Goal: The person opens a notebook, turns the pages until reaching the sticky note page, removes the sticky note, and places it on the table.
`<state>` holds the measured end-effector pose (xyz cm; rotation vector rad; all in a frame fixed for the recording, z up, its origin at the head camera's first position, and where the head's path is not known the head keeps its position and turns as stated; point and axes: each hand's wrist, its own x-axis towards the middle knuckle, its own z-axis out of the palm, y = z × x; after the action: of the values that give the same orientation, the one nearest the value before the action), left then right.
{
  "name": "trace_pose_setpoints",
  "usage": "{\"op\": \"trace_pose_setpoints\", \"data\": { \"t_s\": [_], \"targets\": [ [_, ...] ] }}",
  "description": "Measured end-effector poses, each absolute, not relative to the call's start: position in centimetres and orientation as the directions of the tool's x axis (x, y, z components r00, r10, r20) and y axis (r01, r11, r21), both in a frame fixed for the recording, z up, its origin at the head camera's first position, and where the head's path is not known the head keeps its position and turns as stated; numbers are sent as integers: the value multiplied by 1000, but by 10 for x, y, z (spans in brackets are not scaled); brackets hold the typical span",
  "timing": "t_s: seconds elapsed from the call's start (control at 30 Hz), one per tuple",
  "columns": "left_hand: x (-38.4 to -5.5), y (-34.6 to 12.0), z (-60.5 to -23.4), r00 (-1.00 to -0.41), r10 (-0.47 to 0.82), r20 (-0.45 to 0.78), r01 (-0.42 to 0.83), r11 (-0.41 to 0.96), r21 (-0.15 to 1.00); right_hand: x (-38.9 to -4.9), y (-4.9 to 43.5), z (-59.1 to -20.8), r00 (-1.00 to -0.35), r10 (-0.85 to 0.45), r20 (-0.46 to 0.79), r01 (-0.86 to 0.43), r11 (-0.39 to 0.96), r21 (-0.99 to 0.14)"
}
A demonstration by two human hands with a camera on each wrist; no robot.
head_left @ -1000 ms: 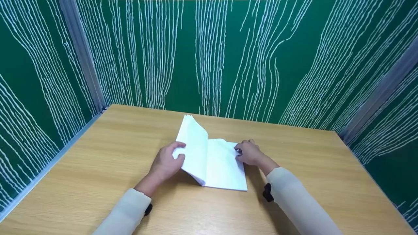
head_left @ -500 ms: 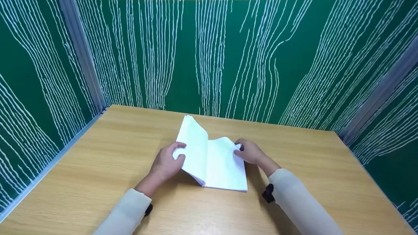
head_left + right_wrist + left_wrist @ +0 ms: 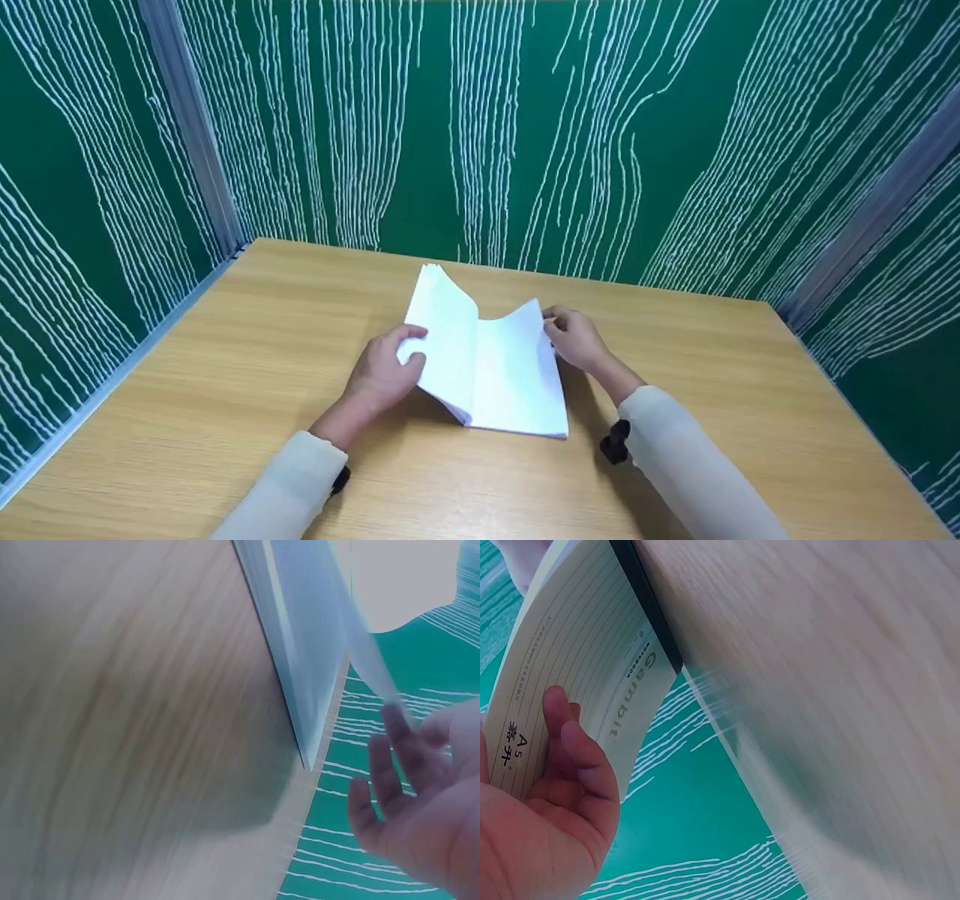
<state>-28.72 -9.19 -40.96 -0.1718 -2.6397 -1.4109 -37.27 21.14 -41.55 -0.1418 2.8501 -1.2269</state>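
Observation:
A notebook [image 3: 510,375] lies spread on the table with white pages showing. My left hand [image 3: 386,371] grips its raised left half, thumb on the page side and fingers behind. In the left wrist view the cover [image 3: 592,682] shows ruled lines, the word Gambit and a black spine. My right hand [image 3: 576,339] is at the upper right corner, pinching a lifted page [image 3: 529,322] between thumb and forefinger. In the right wrist view that page [image 3: 367,664] stands up from the stack below, and the other fingers are spread apart from it.
The wooden table [image 3: 262,360] stretches around the notebook on all sides. Green panels [image 3: 420,150] with wavy white lines stand behind and at both sides, joined by grey posts [image 3: 191,127].
My right hand has lifted the page's upper right corner, so its top edge now curves up. The hand moved slightly away and up. My left hand stays in place.

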Motion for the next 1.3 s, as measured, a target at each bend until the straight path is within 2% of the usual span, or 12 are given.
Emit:
{"op": "trace_pose_setpoints", "data": {
  "t_s": [0.2, 0.6, 0.83, 1.3],
  "targets": [
    [-288, -92, -410, -983, 32, 179, 168, 543, 823, -367, 204, -417, -971, -237, -20, -152, 685, -712],
    [-287, -91, -413, -988, 27, 150, 141, 535, 833, -350, 179, -416, -905, -408, -123, -306, 823, -478],
    [-288, -91, -412, -981, 48, 187, 183, 536, 824, -347, 173, -412, -847, -528, -62, -436, 756, -489],
    [-288, -90, -410, -982, 55, 181, 179, 580, 795, -339, 164, -410, -774, -624, -109, -503, 710, -493]
  ]
}}
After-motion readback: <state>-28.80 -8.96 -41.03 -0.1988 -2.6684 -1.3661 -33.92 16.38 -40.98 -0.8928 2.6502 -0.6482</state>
